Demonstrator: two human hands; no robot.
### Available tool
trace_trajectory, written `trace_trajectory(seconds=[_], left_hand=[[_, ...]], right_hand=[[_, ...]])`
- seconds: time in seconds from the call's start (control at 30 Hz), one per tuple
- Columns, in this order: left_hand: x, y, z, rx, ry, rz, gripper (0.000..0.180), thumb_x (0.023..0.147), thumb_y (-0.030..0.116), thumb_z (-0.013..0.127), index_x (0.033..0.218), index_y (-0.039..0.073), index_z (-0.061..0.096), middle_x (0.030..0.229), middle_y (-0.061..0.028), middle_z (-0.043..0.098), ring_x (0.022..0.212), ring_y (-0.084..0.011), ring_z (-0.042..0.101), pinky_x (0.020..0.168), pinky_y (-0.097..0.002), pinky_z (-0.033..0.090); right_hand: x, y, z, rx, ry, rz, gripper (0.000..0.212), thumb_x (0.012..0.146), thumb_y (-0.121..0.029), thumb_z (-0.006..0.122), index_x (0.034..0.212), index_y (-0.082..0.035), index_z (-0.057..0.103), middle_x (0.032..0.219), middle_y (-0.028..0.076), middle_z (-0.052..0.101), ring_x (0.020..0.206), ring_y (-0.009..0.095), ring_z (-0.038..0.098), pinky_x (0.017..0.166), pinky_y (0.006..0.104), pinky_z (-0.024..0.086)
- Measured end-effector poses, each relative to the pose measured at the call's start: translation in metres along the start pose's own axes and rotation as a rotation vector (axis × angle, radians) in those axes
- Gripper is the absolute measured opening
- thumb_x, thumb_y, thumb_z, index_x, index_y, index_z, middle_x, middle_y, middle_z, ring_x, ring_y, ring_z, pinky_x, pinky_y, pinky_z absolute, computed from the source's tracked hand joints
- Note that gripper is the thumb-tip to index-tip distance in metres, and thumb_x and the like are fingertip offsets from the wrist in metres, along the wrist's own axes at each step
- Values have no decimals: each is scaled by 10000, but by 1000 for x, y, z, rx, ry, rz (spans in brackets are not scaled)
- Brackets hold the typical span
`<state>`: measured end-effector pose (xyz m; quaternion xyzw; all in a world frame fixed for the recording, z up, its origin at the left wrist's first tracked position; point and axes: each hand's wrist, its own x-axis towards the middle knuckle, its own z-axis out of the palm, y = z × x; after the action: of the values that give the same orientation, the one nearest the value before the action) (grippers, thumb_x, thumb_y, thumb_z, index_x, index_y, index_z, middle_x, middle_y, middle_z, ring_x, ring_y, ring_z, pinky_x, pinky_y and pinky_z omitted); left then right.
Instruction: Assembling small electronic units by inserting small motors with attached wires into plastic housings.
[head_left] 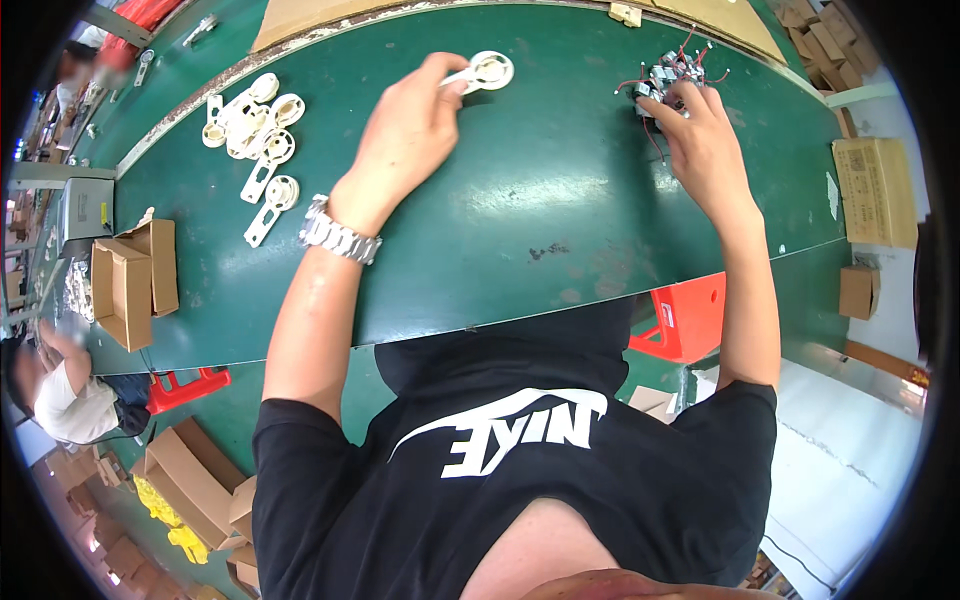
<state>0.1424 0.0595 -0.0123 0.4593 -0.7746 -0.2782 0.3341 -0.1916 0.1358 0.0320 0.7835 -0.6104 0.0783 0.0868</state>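
Black shirt (335, 505); left hand (408, 132) pinching white part (491, 70) rightward; right hand (703, 140) curled over components (680, 68)

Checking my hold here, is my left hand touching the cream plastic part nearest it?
Touching. The head view shows the left hand pinching the cream plastic part by its narrow stem.

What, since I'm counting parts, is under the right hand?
A pile of red-wired silvery parts shows partly beneath the right hand; any parts it covers can't be seen or counted.
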Motion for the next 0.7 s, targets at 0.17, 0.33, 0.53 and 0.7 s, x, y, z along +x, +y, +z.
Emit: trace_trajectory(seconds=[0.17, 0.33, 0.53, 0.7], left_hand=[[-4, -4, 18, 245, 20, 194, 353, 949, 224, 736, 1284, 159, 643, 1045, -60, 682, 794, -257, 683, 716, -375, 533], [-8, -4, 12, 4, 16, 128, 347, 940, 146, 746, 1281, 158, 686, 969, -36, 653, 672, -181, 587, 670, -315, 503], [-5, -9, 9, -24, -8, 42, 312, 947, 116, 738, 1258, 137, 715, 973, -43, 648, 739, -176, 608, 709, -292, 502], [0, -20, 10, -180, -2, -11, 307, 962, 96, 730, 1267, 93, 706, 1035, -50, 667, 896, -150, 634, 795, -285, 528]], right_hand=[[22, 21, 35, -6, 104, -172, 245, 885, -57, 721, 1115, -121, 775, 1208, 70, 625, 1162, 299, 553, 988, 441, 442], [40, 3, 43, 138, 314, -50, 127, 966, -142, 687, 1044, -167, 785, 1387, 14, 635, 1364, 289, 460, 1103, 559, 285], [81, -17, 36, 1066, 182, 1, 249, 1112, -174, 498, 1168, -47, 704, 1052, 47, 717, 1035, 136, 655, 975, 302, 503], [98, -45, 37, 1002, -60, 123, 288, 1124, -276, 491, 1192, -33, 630, 913, 43, 632, 844, 121, 554, 758, 292, 480]])
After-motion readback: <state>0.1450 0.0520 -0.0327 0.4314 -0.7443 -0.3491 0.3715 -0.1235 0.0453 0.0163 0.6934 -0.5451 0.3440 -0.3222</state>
